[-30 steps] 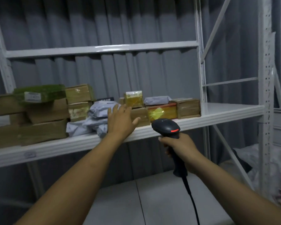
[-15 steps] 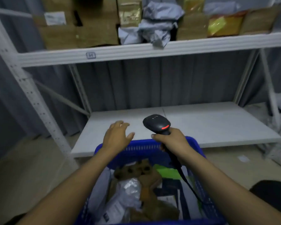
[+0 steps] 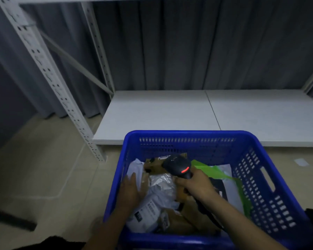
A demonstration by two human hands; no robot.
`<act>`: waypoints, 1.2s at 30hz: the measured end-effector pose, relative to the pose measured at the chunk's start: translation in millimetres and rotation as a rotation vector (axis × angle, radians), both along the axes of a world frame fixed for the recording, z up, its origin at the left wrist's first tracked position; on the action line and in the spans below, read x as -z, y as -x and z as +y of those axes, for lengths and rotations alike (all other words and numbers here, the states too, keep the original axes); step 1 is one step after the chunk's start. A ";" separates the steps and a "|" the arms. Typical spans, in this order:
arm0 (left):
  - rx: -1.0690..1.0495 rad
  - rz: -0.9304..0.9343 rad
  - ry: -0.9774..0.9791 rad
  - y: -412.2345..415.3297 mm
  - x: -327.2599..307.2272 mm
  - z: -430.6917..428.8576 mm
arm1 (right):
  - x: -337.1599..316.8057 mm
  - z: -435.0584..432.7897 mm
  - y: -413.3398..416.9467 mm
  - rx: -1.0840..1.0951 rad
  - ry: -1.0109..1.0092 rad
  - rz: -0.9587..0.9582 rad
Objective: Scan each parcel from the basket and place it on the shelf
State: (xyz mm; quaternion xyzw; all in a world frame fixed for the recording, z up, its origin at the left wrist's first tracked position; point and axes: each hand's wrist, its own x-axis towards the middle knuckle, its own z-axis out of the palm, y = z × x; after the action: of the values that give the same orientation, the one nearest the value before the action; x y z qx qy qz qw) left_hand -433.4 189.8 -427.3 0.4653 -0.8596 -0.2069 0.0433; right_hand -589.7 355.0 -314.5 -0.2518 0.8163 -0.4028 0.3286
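A blue slotted basket point(image 3: 264, 179) stands on the floor in front of me and holds several parcels. Among them are a white plastic mailer with a label point(image 3: 152, 206), brown cardboard packages point(image 3: 186, 219) and a green bag point(image 3: 224, 175). My left hand point(image 3: 131, 191) is down inside the basket at its left side, fingers apart, resting on the parcels without gripping one. My right hand point(image 3: 197, 184) grips the handle of a black barcode scanner point(image 3: 178, 165), whose red light shows; its head hangs over the parcels. The scanner's cable runs back along my right forearm.
A low white shelf board point(image 3: 188, 114) lies just beyond the basket. A perforated white upright point(image 3: 49, 78) and a diagonal brace stand at the left. Grey curtain hangs behind the rack. Beige tiled floor point(image 3: 34, 168) is at the left.
My view dropped from the stocked middle shelf to the basket. My left hand left the shelf and went down into the basket onto the parcels; the scanner hand lowered over them.
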 end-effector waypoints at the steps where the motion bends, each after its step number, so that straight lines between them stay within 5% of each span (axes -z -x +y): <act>1: 0.007 -0.020 0.011 1.0 8.6 2.2 | 3.4 -1.0 -0.6 0.003 -0.006 -0.009; 7: 0.141 -0.320 0.101 2.8 46.0 -4.4 | 16.9 -8.0 0.7 0.030 -0.013 -0.056; 12: 0.181 -0.315 0.184 6.6 60.4 -7.7 | 24.9 1.2 -0.6 0.056 0.021 -0.048; 20: -0.018 -0.030 -0.038 1.7 42.7 1.3 | 27.3 16.2 -2.0 0.074 0.007 -0.073; 30: -0.152 0.557 -0.438 22.7 -61.8 38.3 | -2.4 45.6 6.6 0.253 0.306 -0.183; 36: -0.074 0.856 -0.619 12.7 -135.6 86.2 | -31.1 72.1 10.3 0.481 0.619 -0.619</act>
State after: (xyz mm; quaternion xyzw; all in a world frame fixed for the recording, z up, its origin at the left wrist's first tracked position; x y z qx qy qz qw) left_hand -446.1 276.0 -291.8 0.3604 -0.6466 -0.6208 0.2582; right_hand -600.0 427.0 -283.4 -0.0107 0.5576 -0.7464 0.3631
